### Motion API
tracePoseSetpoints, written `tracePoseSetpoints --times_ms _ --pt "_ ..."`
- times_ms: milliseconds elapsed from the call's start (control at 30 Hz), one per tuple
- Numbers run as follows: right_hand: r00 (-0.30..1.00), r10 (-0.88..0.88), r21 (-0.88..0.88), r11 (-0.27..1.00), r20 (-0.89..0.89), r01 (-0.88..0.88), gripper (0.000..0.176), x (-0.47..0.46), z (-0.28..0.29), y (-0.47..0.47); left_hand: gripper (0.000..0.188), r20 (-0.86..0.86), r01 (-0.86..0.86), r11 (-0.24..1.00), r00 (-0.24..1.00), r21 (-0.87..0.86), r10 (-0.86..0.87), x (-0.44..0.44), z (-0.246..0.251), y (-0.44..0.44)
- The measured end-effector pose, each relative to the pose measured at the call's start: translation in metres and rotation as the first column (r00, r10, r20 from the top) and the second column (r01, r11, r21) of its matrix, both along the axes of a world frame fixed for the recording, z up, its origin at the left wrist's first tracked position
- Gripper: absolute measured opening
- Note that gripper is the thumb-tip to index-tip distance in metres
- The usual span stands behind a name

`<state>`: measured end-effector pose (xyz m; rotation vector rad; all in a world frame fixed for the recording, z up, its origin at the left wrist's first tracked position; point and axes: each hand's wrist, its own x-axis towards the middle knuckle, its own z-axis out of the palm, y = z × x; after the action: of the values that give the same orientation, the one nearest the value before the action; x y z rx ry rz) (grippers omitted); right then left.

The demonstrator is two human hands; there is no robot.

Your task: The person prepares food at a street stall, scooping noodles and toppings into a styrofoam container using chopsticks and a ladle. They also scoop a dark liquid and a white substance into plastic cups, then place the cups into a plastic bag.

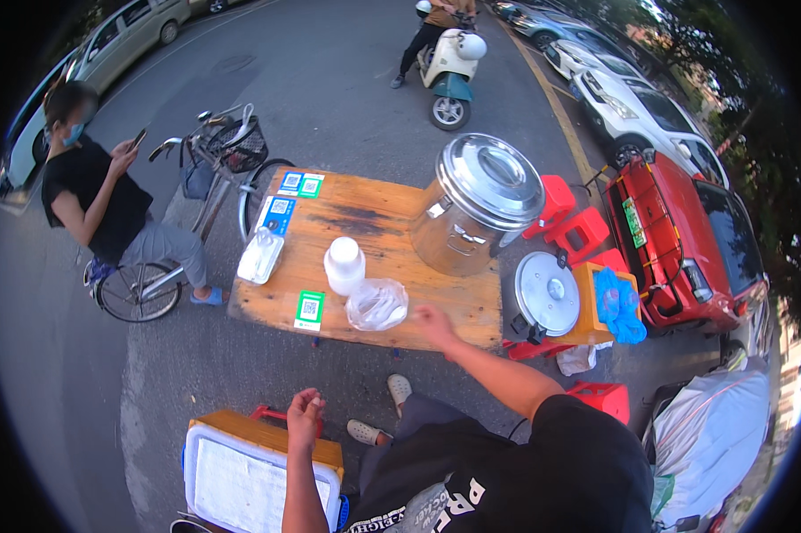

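My right hand (435,326) reaches over the near edge of the wooden table (387,200), just right of a clear plastic bag (376,304) with white items in it. That hand is blurred, and I cannot make out its fingers. Behind the bag stands a stack of white foam or plastic cups or bowls (344,265). My left hand (305,413) hangs low, away from the table, beside a yellow box (320,448) with a white-covered lid (254,483). Its fingers are curled, with nothing visible in them.
A large lidded steel pot (490,180) stands at the table's right. Beyond it are a pressure cooker (555,293), red stools (577,233) and a blue bag (617,306). A white takeaway pack (260,256) and printed codes (309,310) lie left. A person on a bicycle (141,286) holds a phone; a scooter (450,73) faces the table.
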<state>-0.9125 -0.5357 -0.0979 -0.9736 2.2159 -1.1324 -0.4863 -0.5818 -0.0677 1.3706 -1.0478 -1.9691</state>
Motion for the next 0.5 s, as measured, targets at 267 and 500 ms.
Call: tracePoseSetpoints --times_ms 267,500 --pt "0.524 -0.797 0.638 0.241 -0.300 0.732 0.104 -0.242 -0.026 0.231 0.052 0.600 0.443 0.615 0.797 -0.652 0.063 -0.127 0.047 -0.128" --pt "0.226 -0.683 0.577 0.716 0.695 0.392 0.110 -0.307 -0.097 0.306 0.084 0.742 0.648 0.361 0.581 -0.671 0.336 -0.271 0.063 -0.211"
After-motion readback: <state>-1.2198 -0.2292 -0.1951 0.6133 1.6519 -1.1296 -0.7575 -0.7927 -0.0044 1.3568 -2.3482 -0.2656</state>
